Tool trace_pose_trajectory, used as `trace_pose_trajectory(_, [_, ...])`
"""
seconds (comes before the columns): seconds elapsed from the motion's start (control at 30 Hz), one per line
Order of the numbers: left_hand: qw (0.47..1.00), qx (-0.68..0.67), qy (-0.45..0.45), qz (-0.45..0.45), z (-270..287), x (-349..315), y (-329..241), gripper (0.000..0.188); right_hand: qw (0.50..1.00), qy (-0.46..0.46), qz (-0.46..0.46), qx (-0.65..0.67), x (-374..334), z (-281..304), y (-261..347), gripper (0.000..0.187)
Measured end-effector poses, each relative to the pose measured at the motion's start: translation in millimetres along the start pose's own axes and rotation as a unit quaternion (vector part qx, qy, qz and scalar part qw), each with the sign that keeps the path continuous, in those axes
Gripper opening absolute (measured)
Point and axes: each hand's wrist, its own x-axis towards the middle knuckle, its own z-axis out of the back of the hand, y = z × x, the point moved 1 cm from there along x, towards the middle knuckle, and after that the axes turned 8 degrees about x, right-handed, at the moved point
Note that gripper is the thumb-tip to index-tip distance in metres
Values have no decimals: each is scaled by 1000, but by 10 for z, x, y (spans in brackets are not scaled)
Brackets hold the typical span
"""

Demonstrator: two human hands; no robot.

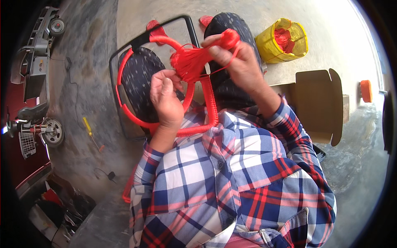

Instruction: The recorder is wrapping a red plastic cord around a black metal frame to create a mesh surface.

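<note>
A bundle of thin red cord (192, 64) is stretched between my hands above my lap. My right hand (237, 58) grips it near its knotted upper end, with a loose strand looping by the thumb. My left hand (165, 93) is curled at the bundle's lower left edge, its fingertips pinched on red cord and partly hidden. Beneath them, a curved frame (211, 103) wound with red cord rests on my lap. A black metal frame (191, 31) extends around its far and left sides.
A yellow bucket (264, 41) holding red cord stands at the far right. Nearer are an open cardboard box (316, 103) and an orange block (366, 91). A yellow-handled tool (87, 126) and cables lie on the floor at left, beside a parked vehicle (35, 70).
</note>
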Motion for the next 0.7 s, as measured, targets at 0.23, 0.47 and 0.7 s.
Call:
trace_pose_trajectory(0.23, [975, -54, -24, 212, 90, 38, 115, 24, 805, 268, -187, -495, -100, 394, 312, 39])
trace_pose_trajectory(0.47, [963, -72, 6, 258, 7, 108, 71, 22, 953, 107, -281, -47, -251, 523, 84, 32])
trace_pose_trajectory(0.7, [957, -49, 16, 286, 76, 79, 130, 30, 867, 171, -298, -361, -101, 531, 335, 41])
